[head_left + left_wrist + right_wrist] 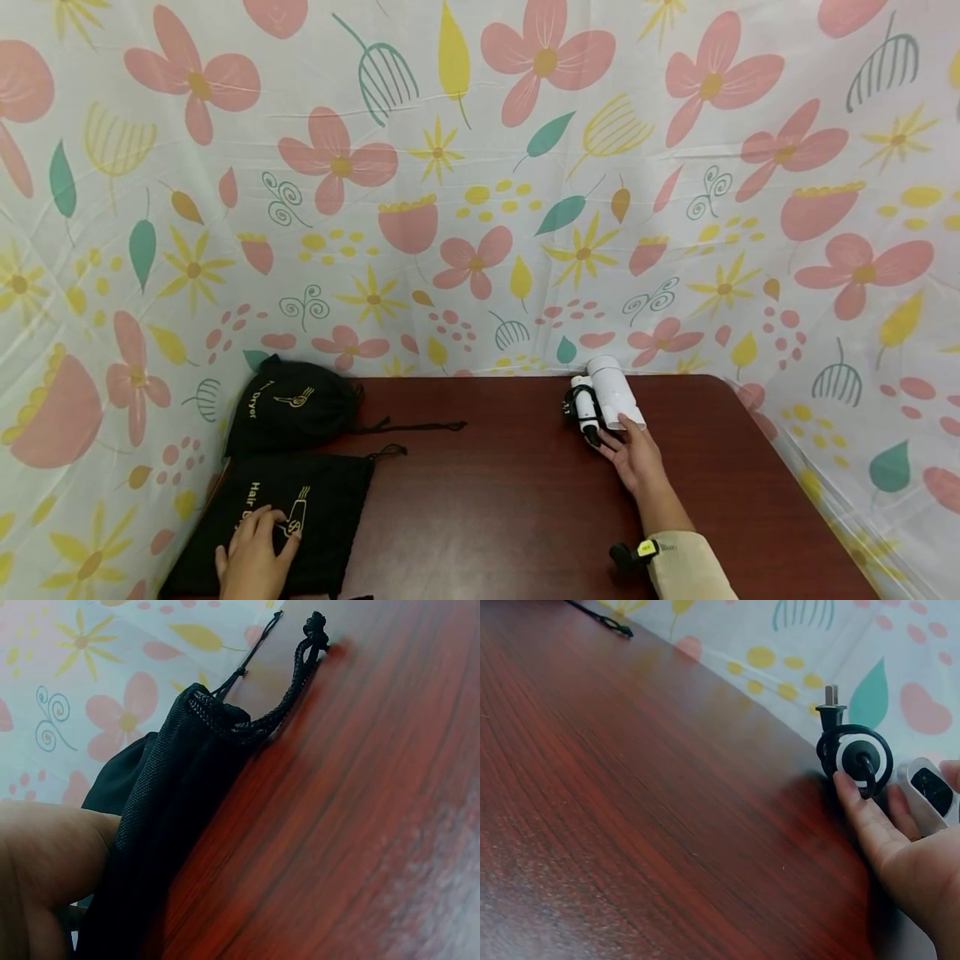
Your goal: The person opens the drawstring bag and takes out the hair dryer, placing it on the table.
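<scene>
A white folding hair dryer (617, 392) lies near the table's back edge, its handle folded alongside the barrel. A black power cord (866, 761) is wound about the handle, and a two-prong plug (831, 701) sticks up in the right wrist view. My right hand (633, 457) is at the dryer's near end with fingers spread, the fingertips touching the handle end and barrel. At the front left, my left hand (258, 557) rests on a flat black drawstring bag (330, 508) printed with a hair dryer drawing. In the left wrist view its fingers are mostly hidden behind the bag.
Behind the flat bag sits a fuller black drawstring bag (300, 408), its cord (420, 427) trailing right over the dark red wooden table (480, 500). A flower-patterned cloth (480, 208) rises behind the table and along both sides.
</scene>
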Demonstrator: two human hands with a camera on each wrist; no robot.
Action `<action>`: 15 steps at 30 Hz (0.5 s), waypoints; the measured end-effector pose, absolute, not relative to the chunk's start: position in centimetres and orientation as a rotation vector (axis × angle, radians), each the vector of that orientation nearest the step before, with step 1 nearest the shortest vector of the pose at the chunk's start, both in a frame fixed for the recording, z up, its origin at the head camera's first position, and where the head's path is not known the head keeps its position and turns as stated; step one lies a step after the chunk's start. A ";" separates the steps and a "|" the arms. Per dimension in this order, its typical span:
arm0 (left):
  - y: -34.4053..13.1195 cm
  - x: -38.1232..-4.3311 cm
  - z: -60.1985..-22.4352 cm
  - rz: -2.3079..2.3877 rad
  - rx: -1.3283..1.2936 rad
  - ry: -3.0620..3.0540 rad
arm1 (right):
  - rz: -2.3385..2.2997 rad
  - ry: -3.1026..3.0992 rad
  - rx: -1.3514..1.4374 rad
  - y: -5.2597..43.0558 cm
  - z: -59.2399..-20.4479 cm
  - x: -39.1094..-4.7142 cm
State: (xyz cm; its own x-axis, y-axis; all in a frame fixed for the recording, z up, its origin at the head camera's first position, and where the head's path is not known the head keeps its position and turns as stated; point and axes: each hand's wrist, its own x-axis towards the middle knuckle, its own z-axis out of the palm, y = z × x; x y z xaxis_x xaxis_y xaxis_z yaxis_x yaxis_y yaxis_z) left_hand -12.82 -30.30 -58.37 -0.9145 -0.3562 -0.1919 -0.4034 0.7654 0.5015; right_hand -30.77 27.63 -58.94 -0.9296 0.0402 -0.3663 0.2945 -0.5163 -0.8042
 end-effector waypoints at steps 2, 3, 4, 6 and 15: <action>-30.4 -12.8 -58.4 0.843 -0.614 2.870 | -2.557 1.460 0.521 27.7 -58.9 -30.9; -30.5 -12.8 -58.4 0.843 -0.613 2.868 | -2.554 1.462 0.519 27.7 -58.9 -30.9; -30.5 -12.8 -58.4 0.842 -0.612 2.867 | -2.555 1.460 0.519 27.8 -59.0 -31.0; -30.6 -12.8 -58.4 0.839 -0.611 2.866 | -2.556 1.458 0.517 27.8 -59.0 -31.0; -30.9 -12.8 -58.5 0.824 -0.603 2.876 | -2.569 1.445 0.501 28.3 -59.1 -31.5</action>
